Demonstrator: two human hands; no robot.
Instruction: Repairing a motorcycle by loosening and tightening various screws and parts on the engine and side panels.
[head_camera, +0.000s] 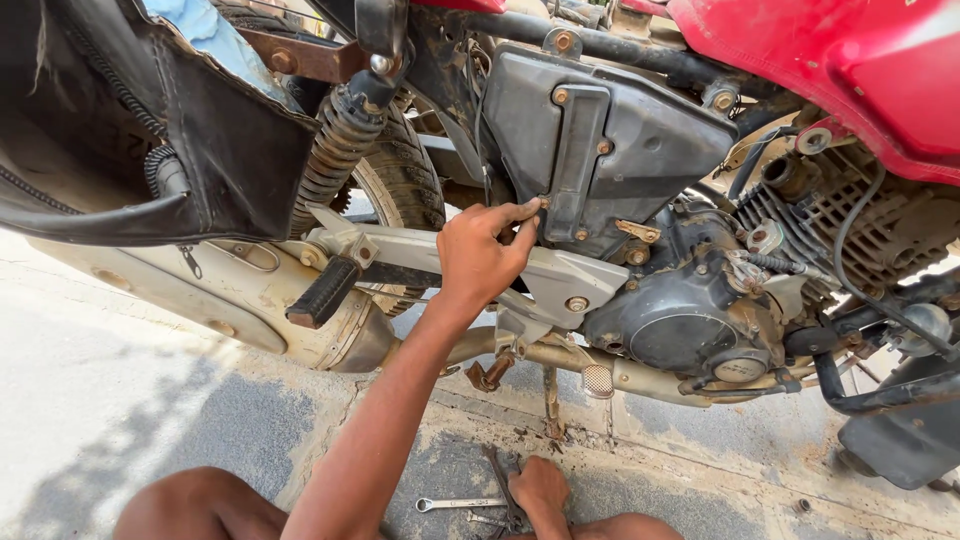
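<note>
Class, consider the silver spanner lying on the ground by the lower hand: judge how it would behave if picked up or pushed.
The spanner looks like solid metal, so probably stiff and heavy for its size. It lies flat on the gritty ground, so a push would likely make it scrape, not roll. The right hand rests beside it.

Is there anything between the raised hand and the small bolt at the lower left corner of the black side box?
Nothing visible does. The left hand has its fingertips already at the bolt on the black side box. The right hand rests low on the ground by the wrenches.

Harsh daylight; soft shadows on the ground; sharp focus; edges slightly bowed.
</note>
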